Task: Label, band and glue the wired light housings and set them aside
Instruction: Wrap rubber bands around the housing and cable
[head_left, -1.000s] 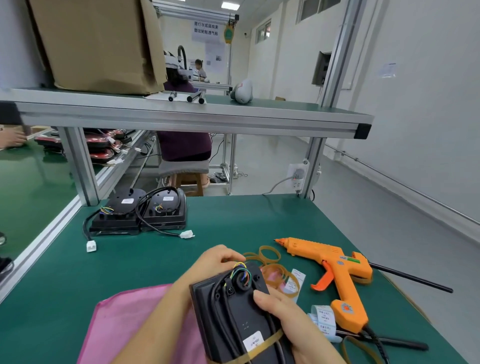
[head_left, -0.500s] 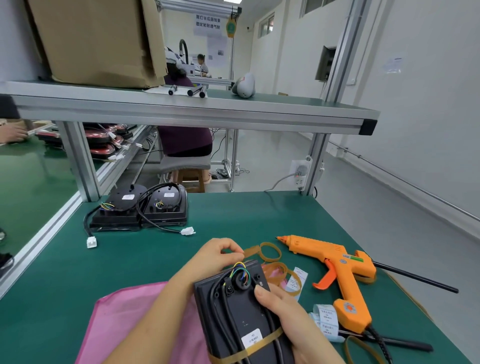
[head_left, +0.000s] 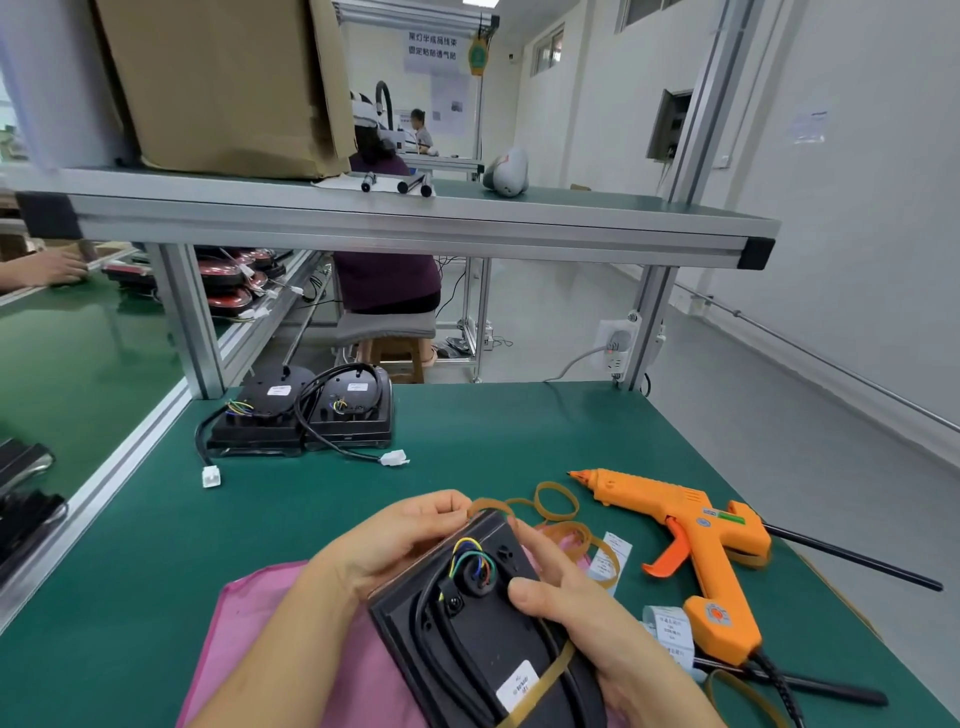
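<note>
A black light housing (head_left: 483, 639) with coloured wires at its grommet is held over a pink cloth (head_left: 249, 654) at the near edge. It bears a white label and one rubber band across its lower part. My left hand (head_left: 395, 540) grips its far left edge and pinches a second rubber band (head_left: 488, 506) at the top corner. My right hand (head_left: 576, 608) holds the right side, thumb beside the grommet. Two more wired housings (head_left: 311, 415) sit at the table's far left. An orange glue gun (head_left: 691, 545) lies to the right.
Loose rubber bands (head_left: 557, 501) and label strips (head_left: 670, 631) lie between the housing and the glue gun. A shelf (head_left: 415, 223) spans overhead on aluminium posts. A person sits beyond the table, and another hand (head_left: 47, 267) rests on the left bench.
The housing has tilted up and turned slightly. My left hand has moved to its top corner and now pinches a rubber band there. My right thumb slid up toward the grommet.
</note>
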